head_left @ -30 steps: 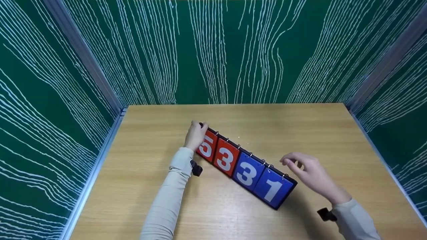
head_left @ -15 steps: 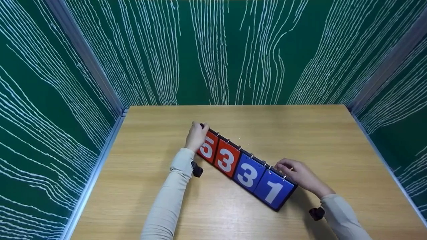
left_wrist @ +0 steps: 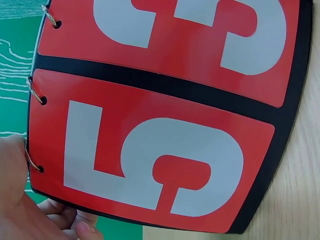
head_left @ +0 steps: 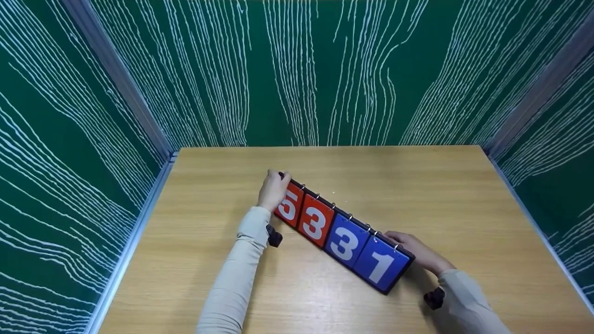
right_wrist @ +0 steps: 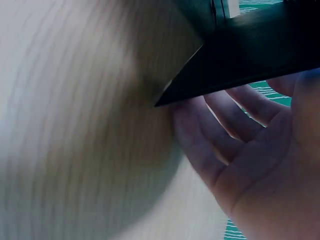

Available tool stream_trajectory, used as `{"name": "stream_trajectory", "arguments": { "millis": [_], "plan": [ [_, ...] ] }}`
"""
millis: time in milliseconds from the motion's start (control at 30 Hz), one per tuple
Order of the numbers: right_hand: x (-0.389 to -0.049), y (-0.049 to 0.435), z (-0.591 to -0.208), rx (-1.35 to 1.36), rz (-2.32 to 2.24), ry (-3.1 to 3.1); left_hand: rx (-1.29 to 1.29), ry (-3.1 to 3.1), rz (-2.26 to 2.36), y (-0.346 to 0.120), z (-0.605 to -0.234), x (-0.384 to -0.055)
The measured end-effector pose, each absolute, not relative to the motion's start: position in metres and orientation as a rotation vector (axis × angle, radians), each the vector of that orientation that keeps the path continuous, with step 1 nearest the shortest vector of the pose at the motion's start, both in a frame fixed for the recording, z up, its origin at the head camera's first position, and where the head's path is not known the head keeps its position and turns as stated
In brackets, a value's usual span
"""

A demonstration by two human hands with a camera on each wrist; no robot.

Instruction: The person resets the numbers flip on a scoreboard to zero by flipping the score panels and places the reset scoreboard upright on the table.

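A flip scoreboard [head_left: 343, 236] stands at a slant on the table, its ringed cards facing me: red 5 and 3, blue 3 and 1. My left hand [head_left: 274, 190] grips its upper left corner. In the left wrist view, the thumb side of that hand [left_wrist: 12, 185] lies at the ringed edge, with bent fingers [left_wrist: 65, 220] behind the board. My right hand [head_left: 420, 253] reaches behind the blue end, partly hidden by it. In the right wrist view its loosely extended fingers [right_wrist: 225, 120] pass behind the dark side of the board [right_wrist: 250, 55]; their tips are covered.
The wooden table [head_left: 209, 185] spreads around the scoreboard. Green walls with white wavy lines [head_left: 287, 69] enclose it at the back and both sides. A metal strip [head_left: 134, 232] runs along the table's left edge. Small black devices [head_left: 274, 236] sit on both wrists.
My right hand has moved left from beside the blue end to behind it. The left hand keeps its hold, and the scoreboard has stayed nearly in place with the same numbers showing.
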State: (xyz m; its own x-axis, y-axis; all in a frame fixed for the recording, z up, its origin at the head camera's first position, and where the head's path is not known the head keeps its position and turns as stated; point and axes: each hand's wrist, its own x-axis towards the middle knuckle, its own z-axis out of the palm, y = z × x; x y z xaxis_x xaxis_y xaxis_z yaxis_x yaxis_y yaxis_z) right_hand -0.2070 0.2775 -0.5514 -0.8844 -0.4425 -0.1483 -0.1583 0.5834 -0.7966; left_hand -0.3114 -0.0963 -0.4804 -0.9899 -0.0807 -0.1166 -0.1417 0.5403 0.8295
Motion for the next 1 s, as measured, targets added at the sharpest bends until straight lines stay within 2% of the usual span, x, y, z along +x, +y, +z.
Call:
{"name": "stream_trajectory", "arguments": {
  "millis": [400, 700, 1000],
  "plan": [
    [-0.206, 0.276, -0.552, -0.643, -1.265, 2.499, -0.228, 2.733, 1.412, -0.094, -0.476, -0.317],
    [-0.212, 0.279, -0.543, -0.316, -1.208, 2.436, -0.261, 2.666, 1.454, -0.090, -0.469, -0.319],
    [-0.213, 0.280, -0.538, -0.212, -1.197, 2.397, -0.201, 2.745, 1.420, -0.089, -0.471, -0.318]
  ]
}}
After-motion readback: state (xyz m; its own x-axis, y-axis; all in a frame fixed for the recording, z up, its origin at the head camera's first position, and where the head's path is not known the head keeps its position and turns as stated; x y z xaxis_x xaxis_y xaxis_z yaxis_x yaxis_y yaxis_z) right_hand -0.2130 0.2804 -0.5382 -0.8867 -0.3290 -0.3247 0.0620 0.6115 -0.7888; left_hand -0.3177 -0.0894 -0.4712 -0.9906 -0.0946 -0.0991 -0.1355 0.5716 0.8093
